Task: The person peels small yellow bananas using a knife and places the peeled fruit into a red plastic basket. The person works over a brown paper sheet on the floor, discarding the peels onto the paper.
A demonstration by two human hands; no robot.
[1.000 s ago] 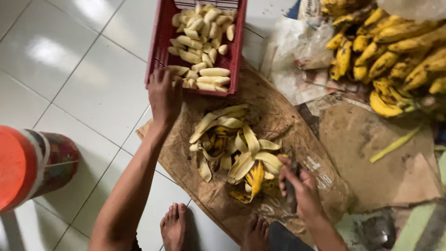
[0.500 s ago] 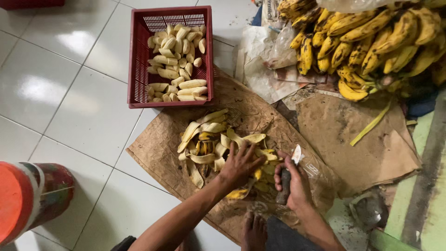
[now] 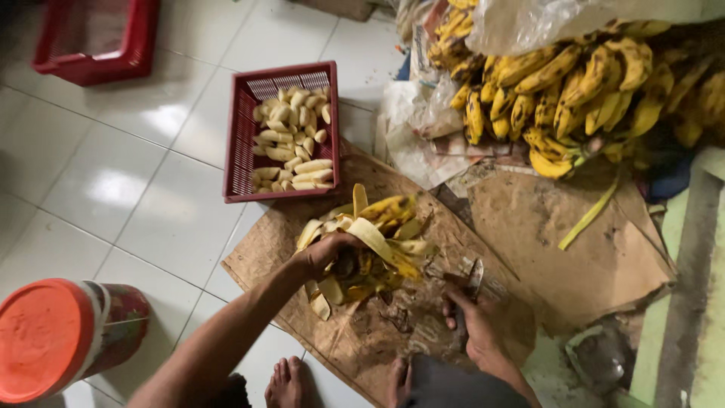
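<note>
- Head view: the left hand [image 3: 326, 253] is closed in a grasp on a bunch of banana peels [image 3: 375, 234], lifting the long yellow strips off the top of the peel heap [image 3: 355, 279]; the strips hang out to the right of the fist and one stands upright just above it.
- The rest of the heap lies directly under and just right of the left hand, on a sheet of brown cardboard [image 3: 362, 347] spread on the white tiled floor [image 3: 113, 189].
- The right hand [image 3: 472, 325] is wrapped shut around the handle of a knife [image 3: 470, 283], whose blade points up and away from the hand; it rests on the cardboard, near the heap and to the right of the left hand, the two hands apart.
- Above the left hand, touching the far edge of the cardboard, sits a red plastic basket [image 3: 240, 143] part-filled with peeled bananas [image 3: 294, 140].
- Well above and to the right of the right hand lies a pile of unpeeled yellow bananas [image 3: 574, 91] with dark spots, partly under a clear plastic sheet [image 3: 544, 23].
- A second sheet of cardboard [image 3: 574, 242] lies just right of the right hand, with a green stalk strip [image 3: 589, 215] on it.
- Far to the lower left of the left hand stands a jar with an orange lid [image 3: 45, 340].
- Two bare feet [image 3: 287, 381] show at the lower edge, below both hands.
- A second red basket [image 3: 98, 45] lies well apart at the upper left.
</note>
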